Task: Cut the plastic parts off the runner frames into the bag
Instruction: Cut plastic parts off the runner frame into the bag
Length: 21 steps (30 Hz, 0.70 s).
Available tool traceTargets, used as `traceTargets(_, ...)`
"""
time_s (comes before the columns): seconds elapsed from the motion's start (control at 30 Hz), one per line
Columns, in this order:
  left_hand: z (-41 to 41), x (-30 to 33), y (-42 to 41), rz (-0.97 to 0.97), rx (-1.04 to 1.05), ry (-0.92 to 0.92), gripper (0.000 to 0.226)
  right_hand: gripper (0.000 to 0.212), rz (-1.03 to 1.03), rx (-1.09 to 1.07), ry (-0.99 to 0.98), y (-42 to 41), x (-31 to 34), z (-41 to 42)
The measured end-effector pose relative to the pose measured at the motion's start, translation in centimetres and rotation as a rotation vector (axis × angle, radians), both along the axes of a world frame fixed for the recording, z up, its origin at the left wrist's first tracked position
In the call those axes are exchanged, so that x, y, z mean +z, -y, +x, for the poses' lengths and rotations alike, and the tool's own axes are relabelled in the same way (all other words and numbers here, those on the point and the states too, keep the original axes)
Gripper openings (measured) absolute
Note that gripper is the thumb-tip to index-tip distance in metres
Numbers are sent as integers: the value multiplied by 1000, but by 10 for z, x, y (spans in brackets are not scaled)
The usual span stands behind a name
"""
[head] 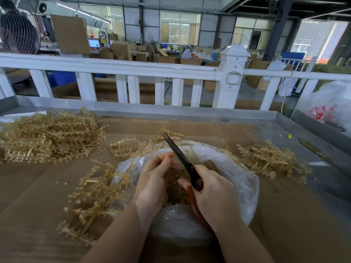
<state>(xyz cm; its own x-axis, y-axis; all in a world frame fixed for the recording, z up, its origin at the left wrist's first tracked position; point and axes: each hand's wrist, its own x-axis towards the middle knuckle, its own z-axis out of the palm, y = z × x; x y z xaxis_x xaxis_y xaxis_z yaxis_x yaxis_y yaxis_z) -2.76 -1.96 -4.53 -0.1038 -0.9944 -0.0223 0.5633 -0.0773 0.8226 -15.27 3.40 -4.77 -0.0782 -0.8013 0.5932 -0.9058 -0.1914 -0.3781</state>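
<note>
Head view of the trimming step at a cardboard-covered table. The right hand grips the red handles of the scissors, fingers curled round them; the dark blades appear nearly closed, meeting at the tip. The left hand hovers over the mouth of the clear bag with its fingers curled inward toward the blades, seemingly pinching a small piece, though what it holds is hidden behind the fingers and cannot be told for certain. The bag lies open directly beneath both hands, already holding a brown heap of cut parts. Runner frames lie around it: a large pile of runner frames at far left, a loose frame just beside the bag's left edge, more frames at right. The scissors' long axis runs diagonally, handles near the person at lower right, tip pointing up and to the left, away from the body and across the bag's far rim. To do this step well, the cut should probably be made with the piece held above the bag opening so that severed parts drop inside, with the blades set close to the part's gate and the left fingertips kept clear of the closing edges.
</note>
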Motion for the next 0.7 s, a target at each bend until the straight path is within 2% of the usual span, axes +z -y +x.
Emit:
traceTargets(0.17, 4, 1, 1, -28, 0, 102, 15, 38, 16, -4, -20, 1, -1, -1)
traceTargets(0.37, 9, 2, -1, -15, -118, 156, 26, 37, 24, -10, -13, 2, -3, -1)
traceTargets(0.43, 10, 2, -3, -50, -128, 216, 33, 36, 14, -22, -13, 2, -3, -1)
traceTargets(0.5, 10, 0, -4, -101, -105, 265, 29, 35, 10, -25, -2, 3, -3, -1)
traceTargets(0.57, 9, -1, -3, -137, -64, 234, 24, 30, 4, -37, 9, 2, -4, -1)
traceTargets(0.7, 11, 0, 3, -64, -7, 17, 20, 26, -12, -34, 47, 2, -4, -2)
